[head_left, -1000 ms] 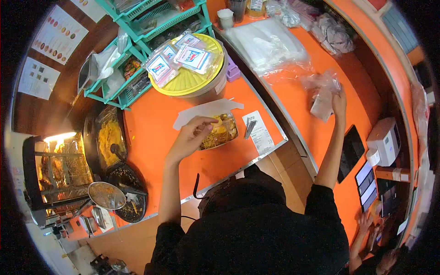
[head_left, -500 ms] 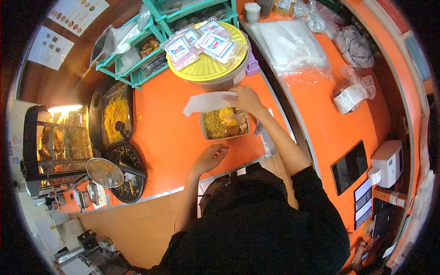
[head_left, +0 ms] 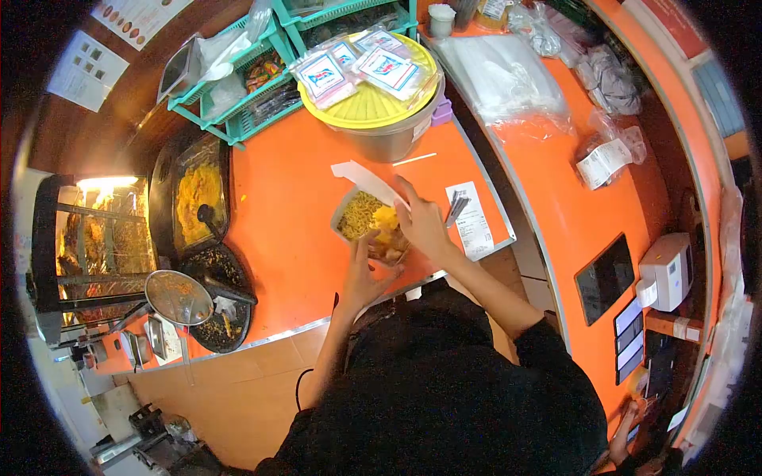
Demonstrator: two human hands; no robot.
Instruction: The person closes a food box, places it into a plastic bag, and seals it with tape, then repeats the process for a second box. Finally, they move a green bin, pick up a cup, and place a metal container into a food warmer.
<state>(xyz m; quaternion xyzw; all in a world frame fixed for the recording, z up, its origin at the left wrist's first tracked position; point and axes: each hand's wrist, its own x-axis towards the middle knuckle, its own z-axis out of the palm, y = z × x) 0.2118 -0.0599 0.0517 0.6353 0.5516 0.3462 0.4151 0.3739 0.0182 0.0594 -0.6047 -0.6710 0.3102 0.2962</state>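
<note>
A paper takeaway box stands at an angle on the orange counter, its white lid flap raised at the back. Inside lie yellow-brown noodles, with bright yellow food and a small clear bag on the right side. My left hand grips the box's near side, fingers reaching over the rim by the food. My right hand is around the box's right side, its upper fingers at the end of the lid flap. Some of its fingertips are hidden.
Behind the box stands a tub with a yellow lid bearing printed packets. A receipt with dark cutlery lies right. At left are a tray of yellow food, a strainer and a lit display case. Someone's hand shows lower right.
The box has turned and shifted slightly. My left hand has moved up onto its near side. My right hand has come down from the back of the lid to the right side, uncovering the receipt.
</note>
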